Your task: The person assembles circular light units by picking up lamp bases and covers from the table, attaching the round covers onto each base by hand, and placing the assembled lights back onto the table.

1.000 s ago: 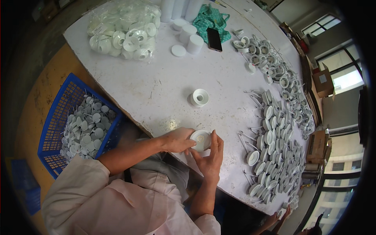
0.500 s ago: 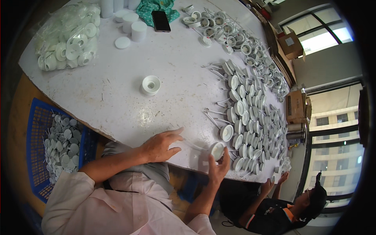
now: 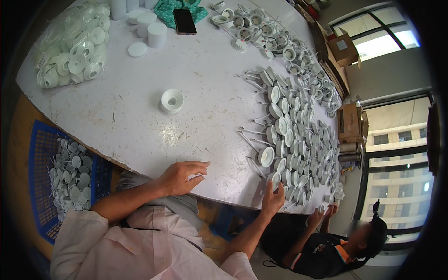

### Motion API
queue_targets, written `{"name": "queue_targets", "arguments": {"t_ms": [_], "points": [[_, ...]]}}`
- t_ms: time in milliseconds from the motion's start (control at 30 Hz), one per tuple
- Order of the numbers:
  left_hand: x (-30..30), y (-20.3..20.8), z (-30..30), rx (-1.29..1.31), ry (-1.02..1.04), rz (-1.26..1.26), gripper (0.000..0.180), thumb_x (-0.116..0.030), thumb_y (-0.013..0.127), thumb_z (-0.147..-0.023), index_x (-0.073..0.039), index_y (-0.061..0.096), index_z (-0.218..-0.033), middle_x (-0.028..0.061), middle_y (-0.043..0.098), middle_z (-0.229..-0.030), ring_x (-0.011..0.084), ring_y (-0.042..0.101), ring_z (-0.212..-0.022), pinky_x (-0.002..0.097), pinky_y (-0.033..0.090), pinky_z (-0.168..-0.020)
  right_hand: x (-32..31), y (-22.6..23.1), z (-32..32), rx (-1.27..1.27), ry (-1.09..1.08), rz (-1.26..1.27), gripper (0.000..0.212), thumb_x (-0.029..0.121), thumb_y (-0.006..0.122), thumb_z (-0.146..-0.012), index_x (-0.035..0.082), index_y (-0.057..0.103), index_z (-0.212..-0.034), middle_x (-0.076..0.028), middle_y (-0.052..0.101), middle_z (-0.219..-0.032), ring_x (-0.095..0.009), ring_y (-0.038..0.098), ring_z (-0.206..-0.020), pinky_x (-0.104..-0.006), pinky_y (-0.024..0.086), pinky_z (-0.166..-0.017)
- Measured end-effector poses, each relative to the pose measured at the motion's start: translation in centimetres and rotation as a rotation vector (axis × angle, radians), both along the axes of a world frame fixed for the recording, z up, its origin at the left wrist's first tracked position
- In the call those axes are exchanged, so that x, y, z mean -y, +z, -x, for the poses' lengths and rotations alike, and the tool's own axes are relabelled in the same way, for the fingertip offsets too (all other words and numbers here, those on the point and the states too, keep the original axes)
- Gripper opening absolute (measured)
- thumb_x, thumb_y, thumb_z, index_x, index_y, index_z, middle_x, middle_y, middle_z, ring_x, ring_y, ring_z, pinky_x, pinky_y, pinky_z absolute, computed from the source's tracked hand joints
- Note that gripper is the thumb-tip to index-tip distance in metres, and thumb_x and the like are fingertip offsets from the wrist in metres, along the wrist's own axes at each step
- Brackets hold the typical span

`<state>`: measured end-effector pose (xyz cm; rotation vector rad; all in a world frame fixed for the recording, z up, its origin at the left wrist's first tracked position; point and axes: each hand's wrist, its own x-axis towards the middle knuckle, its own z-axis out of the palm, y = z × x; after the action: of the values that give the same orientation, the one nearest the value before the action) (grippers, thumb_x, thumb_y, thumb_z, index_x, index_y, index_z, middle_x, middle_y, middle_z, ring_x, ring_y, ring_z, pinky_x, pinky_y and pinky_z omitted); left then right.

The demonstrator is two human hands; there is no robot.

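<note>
At the table's near edge my right hand grips a round white light fitting. Its white wire stretches leftward over the table. The fitting is held up against the near end of standing rows of similar white fittings, whose wires point left. My left hand is over the near edge with fingers stretched out and thumb apart, holding nothing that I can see. Farther off on the table lies a single white ring-shaped cup, a hole in its middle.
A clear bag of white cups lies at the far left. White cylinders, a phone and a green cloth are at the back. Loose wired fittings spread far right. A blue basket holds grey-white discs. A co-worker sits at right.
My right hand has carried the light fitting to the right, up to the rows. My left hand has shifted slightly left and stays open. The whole view has moved a little.
</note>
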<state>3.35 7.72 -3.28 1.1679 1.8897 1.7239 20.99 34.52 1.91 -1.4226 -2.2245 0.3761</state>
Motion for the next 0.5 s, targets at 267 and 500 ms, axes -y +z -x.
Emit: {"name": "queue_targets", "arguments": {"t_ms": [267,500], "points": [[0.2,0.2,0.2,0.059,-0.015,0.005,0.011,-0.002,0.064,-0.085,-0.001,0.064,-0.096,0.0167,0.065,-0.117,0.0272,0.068,-0.1,0.0343,0.056,-0.082,0.0,-0.7,-0.2,-0.029,-0.019,0.002,0.052,0.032,0.073,-0.082,-0.009,0.061,-0.114,-0.021,0.066,-0.089,-0.026,0.062,-0.075,-0.0366,0.05,-0.071],[0.3,0.2,0.1,0.023,0.004,-0.012,0.009,-0.003,0.064,-0.085,-0.002,0.064,-0.094,0.0172,0.066,-0.116,0.0264,0.068,-0.097,0.034,0.056,-0.079,-0.3,-2.5,-1.2,-0.018,0.063,-0.322,0.041,0.026,0.073,-0.083,-0.006,0.063,-0.107,-0.019,0.064,-0.097,-0.028,0.062,-0.069,-0.0373,0.05,-0.064]]}}
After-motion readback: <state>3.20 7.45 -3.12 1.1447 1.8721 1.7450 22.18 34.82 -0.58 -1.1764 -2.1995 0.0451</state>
